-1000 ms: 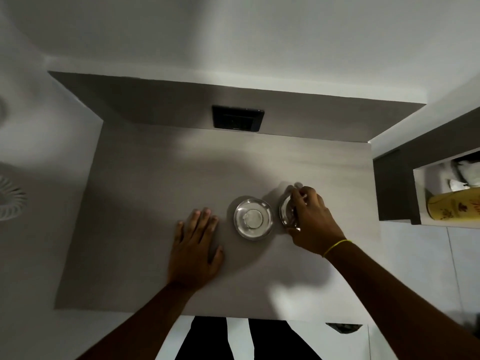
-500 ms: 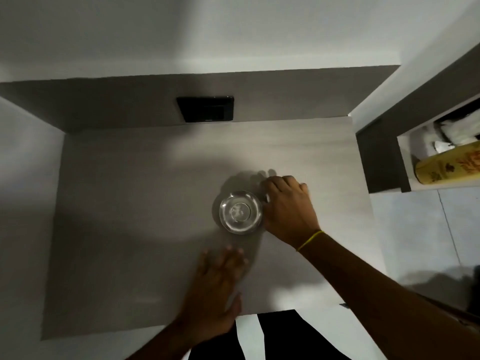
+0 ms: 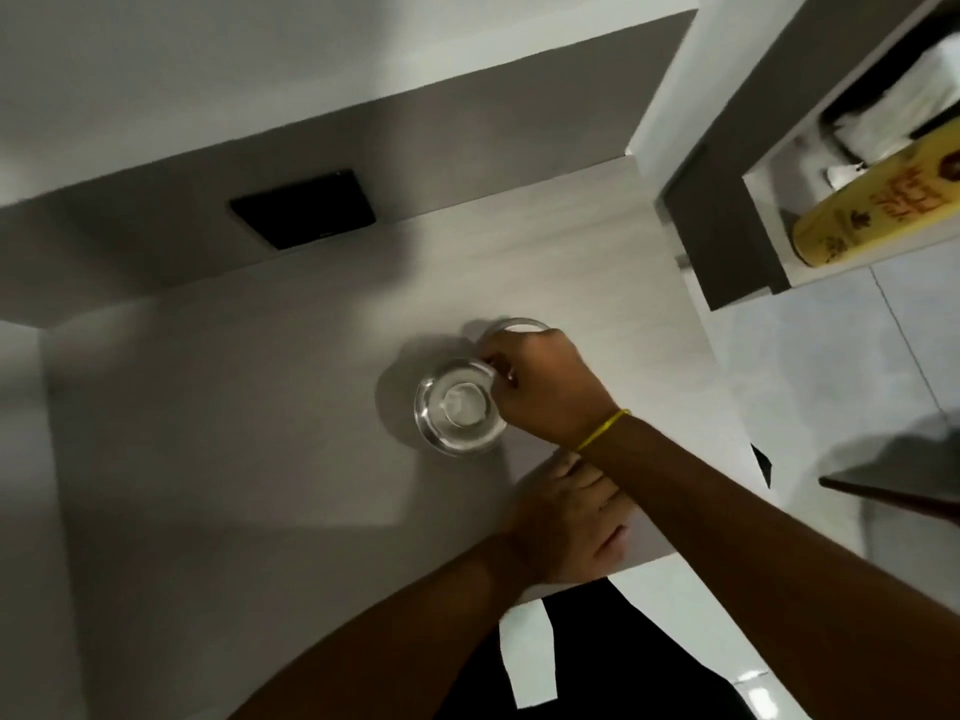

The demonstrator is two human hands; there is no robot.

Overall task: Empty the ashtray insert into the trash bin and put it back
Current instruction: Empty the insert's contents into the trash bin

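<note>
A round clear glass ashtray point(image 3: 460, 407) sits on the grey counter point(image 3: 234, 433), right of its middle. My right hand point(image 3: 540, 387) is against the ashtray's right rim, fingers closed on the shiny ashtray insert point(image 3: 511, 324). Only a curved edge of the insert shows beyond my knuckles. My left hand point(image 3: 566, 517) lies flat on the counter near its front edge, partly under my right forearm, and holds nothing. No trash bin is in view.
A black square plate point(image 3: 304, 207) is set in the back wall. To the right, a wall niche holds a yellow bottle point(image 3: 878, 205) and white paper point(image 3: 883, 116). A dark flat object point(image 3: 893, 491) juts in at the right over the tiled floor.
My left hand slid from the ashtray's left to the front edge, under my right forearm. My right hand kept the insert at the ashtray's right rim. The view swung right.
</note>
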